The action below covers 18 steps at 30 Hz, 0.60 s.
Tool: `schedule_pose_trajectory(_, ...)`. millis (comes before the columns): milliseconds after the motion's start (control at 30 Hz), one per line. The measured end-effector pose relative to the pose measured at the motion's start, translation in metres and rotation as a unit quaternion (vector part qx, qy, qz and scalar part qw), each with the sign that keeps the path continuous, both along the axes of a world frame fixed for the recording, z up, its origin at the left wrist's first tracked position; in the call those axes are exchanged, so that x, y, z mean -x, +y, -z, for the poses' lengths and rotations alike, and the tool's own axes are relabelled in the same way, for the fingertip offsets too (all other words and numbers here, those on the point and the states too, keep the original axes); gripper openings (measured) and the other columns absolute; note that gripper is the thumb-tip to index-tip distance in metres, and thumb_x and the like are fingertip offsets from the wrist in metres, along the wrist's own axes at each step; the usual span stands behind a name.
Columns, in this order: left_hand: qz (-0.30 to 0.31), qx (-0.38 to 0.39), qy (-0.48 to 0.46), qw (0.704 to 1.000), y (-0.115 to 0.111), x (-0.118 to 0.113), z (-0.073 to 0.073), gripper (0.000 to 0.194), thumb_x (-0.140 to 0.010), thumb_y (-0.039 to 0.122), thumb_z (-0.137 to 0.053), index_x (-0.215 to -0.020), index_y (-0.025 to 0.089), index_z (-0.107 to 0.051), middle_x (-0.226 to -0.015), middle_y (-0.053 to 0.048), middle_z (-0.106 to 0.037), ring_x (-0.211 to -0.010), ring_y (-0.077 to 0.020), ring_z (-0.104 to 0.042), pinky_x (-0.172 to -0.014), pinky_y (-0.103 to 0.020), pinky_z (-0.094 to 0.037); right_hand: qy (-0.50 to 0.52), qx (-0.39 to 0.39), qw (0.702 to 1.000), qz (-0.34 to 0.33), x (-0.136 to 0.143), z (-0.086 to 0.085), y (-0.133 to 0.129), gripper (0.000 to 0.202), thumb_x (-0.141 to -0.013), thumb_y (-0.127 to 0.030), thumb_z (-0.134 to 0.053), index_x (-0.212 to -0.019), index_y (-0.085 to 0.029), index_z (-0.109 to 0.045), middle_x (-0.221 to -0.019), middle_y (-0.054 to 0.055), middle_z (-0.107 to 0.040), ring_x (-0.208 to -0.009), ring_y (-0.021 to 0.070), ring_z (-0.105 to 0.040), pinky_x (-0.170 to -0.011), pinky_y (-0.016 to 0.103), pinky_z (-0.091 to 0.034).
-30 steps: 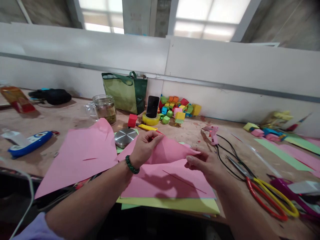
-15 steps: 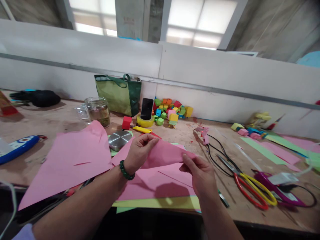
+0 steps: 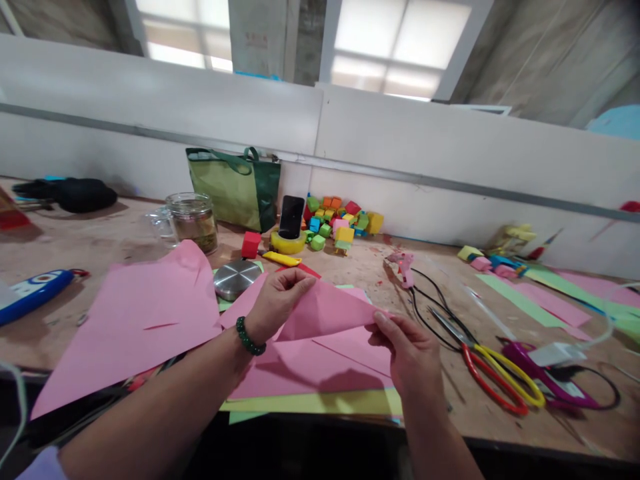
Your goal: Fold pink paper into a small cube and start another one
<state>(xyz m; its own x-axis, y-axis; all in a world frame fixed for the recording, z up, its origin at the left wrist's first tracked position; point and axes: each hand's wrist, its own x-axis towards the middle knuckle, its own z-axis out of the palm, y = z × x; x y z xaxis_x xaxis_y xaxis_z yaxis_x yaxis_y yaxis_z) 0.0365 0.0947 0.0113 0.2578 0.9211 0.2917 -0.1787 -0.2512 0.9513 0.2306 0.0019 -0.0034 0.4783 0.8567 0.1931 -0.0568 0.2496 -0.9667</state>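
Note:
A pink sheet of paper (image 3: 333, 310) is stretched between my two hands, folded over into a slanted shape, above more pink paper (image 3: 320, 367) on the table. My left hand (image 3: 277, 300) pinches its upper left corner between thumb and fingers; a green bead bracelet sits on that wrist. At the paper's right-hand tip, my right hand (image 3: 407, 347) is closed with the thumb on top. Beneath the pink paper lie yellow paper (image 3: 320, 405) and some green paper. Left of my left hand, a larger pink sheet (image 3: 135, 313) hangs partly over the table edge.
Scissors (image 3: 490, 367), a pink glue gun (image 3: 404, 269) with its black cord and a purple power strip (image 3: 550, 380) lie to the right. Behind my hands are a round metal lid (image 3: 237, 279), a yellow cutter (image 3: 281, 259), a phone (image 3: 291, 217), a glass mug (image 3: 193, 223) and several coloured paper cubes (image 3: 330, 223).
My right hand has slid slightly to the right, out to the paper's tip. My left hand keeps its pinch. The whole view has shifted a little.

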Motion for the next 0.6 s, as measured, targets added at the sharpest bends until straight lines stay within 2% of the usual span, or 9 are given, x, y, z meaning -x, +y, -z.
schedule_pose_trajectory(167, 0.015, -0.004, 0.034, 0.999, 0.000, -0.001, 0.003, 0.034, -0.078, 0.043, -0.065, -0.066, 0.012, -0.058, -0.056, 0.005, -0.042, -0.052, -0.0056, -0.032, -0.048, -0.019, -0.025, 0.013, -0.018, 0.999, 0.031, 0.000, 0.008, 0.002, 0.015, -0.066, -0.031, -0.076, -0.065, -0.016, -0.073, -0.057, 0.001, -0.068, -0.045, 0.0118, -0.060, -0.046, 0.023, -0.052)
schedule_pose_trajectory(267, 0.023, -0.007, 0.037, 0.999, 0.000, -0.002, 0.004, 0.034, -0.077, 0.042, -0.065, -0.064, 0.012, -0.057, -0.056, 0.004, -0.044, -0.053, -0.0061, -0.034, -0.050, -0.019, -0.028, 0.020, -0.019, 0.997, 0.065, -0.009, 0.011, 0.003, 0.015, -0.068, -0.030, -0.072, -0.062, -0.016, -0.070, -0.055, 0.001, -0.066, -0.044, 0.0126, -0.059, -0.044, 0.024, -0.050)
schedule_pose_trajectory(333, 0.010, -0.009, 0.035, 0.999, 0.000, -0.003, 0.004, 0.033, -0.078, 0.041, -0.065, -0.064, 0.012, -0.058, -0.056, 0.004, -0.046, -0.054, -0.0064, -0.037, -0.051, -0.019, -0.030, 0.022, -0.031, 0.994, 0.105, -0.020, 0.007, 0.002, 0.015, -0.071, -0.029, -0.068, -0.062, -0.017, -0.069, -0.056, 0.000, -0.065, -0.046, 0.0124, -0.059, -0.045, 0.023, -0.050)
schedule_pose_trajectory(400, -0.004, -0.016, 0.040, 0.999, 0.001, -0.004, 0.004, 0.030, -0.078, 0.038, -0.065, -0.064, 0.012, -0.059, -0.057, 0.003, -0.049, -0.055, -0.0068, -0.039, -0.053, -0.019, -0.032, 0.010, -0.055, 0.986, 0.155, -0.030, -0.004, 0.001, 0.013, -0.073, -0.030, -0.066, -0.066, -0.019, -0.068, -0.060, -0.002, -0.066, -0.054, 0.0114, -0.061, -0.055, 0.023, -0.052)
schedule_pose_trajectory(433, -0.002, -0.021, 0.045, 0.999, 0.000, -0.005, 0.004, 0.029, -0.078, 0.037, -0.065, -0.064, 0.012, -0.060, -0.058, 0.002, -0.051, -0.056, -0.0071, -0.041, -0.053, -0.020, -0.034, -0.049, -0.074, 0.978, 0.188, -0.033, -0.012, 0.001, 0.013, -0.075, -0.032, -0.065, -0.072, -0.020, -0.069, -0.066, -0.001, -0.068, -0.061, 0.0125, -0.063, -0.064, 0.026, -0.054)
schedule_pose_trajectory(467, 0.007, -0.026, 0.052, 0.998, -0.001, -0.006, 0.004, 0.028, -0.078, 0.036, -0.065, -0.064, 0.012, -0.061, -0.058, 0.002, -0.054, -0.056, -0.0076, -0.043, -0.054, -0.020, -0.035, -0.154, -0.062, 0.968, 0.186, -0.033, -0.021, 0.001, 0.016, -0.077, -0.035, -0.064, -0.080, -0.020, -0.070, -0.076, 0.002, -0.071, -0.072, 0.0160, -0.066, -0.074, 0.031, -0.054)
schedule_pose_trajectory(500, 0.021, -0.034, 0.058, 0.998, -0.002, -0.007, 0.004, 0.026, -0.078, 0.035, -0.065, -0.065, 0.012, -0.063, -0.060, 0.001, -0.056, -0.057, -0.0083, -0.046, -0.054, -0.020, -0.036, -0.285, -0.025, 0.949, 0.134, -0.031, -0.029, 0.002, 0.021, -0.077, -0.037, -0.065, -0.089, -0.020, -0.071, -0.088, 0.005, -0.072, -0.085, 0.0205, -0.066, -0.081, 0.036, -0.051)
schedule_pose_trajectory(533, 0.037, -0.046, 0.065, 0.996, -0.004, -0.009, 0.005, 0.025, -0.078, 0.034, -0.064, -0.067, 0.012, -0.064, -0.062, 0.000, -0.059, -0.059, -0.0092, -0.048, -0.055, -0.020, -0.038, -0.394, 0.012, 0.916, 0.070, -0.026, -0.037, 0.005, 0.028, -0.075, -0.038, -0.067, -0.097, -0.022, -0.071, -0.096, 0.006, -0.072, -0.093, 0.0234, -0.065, -0.084, 0.038, -0.050)
schedule_pose_trajectory(600, 0.067, -0.072, 0.073, 0.992, -0.008, -0.011, 0.006, 0.022, -0.079, 0.032, -0.064, -0.071, 0.012, -0.067, -0.067, -0.003, -0.065, -0.063, -0.0112, -0.054, -0.060, -0.022, -0.042, -0.496, 0.060, 0.864, -0.062, -0.011, -0.049, 0.014, 0.043, -0.074, -0.036, -0.069, -0.114, -0.023, -0.065, -0.102, 0.007, -0.072, -0.093, 0.0234, -0.065, -0.082, 0.037, -0.050)
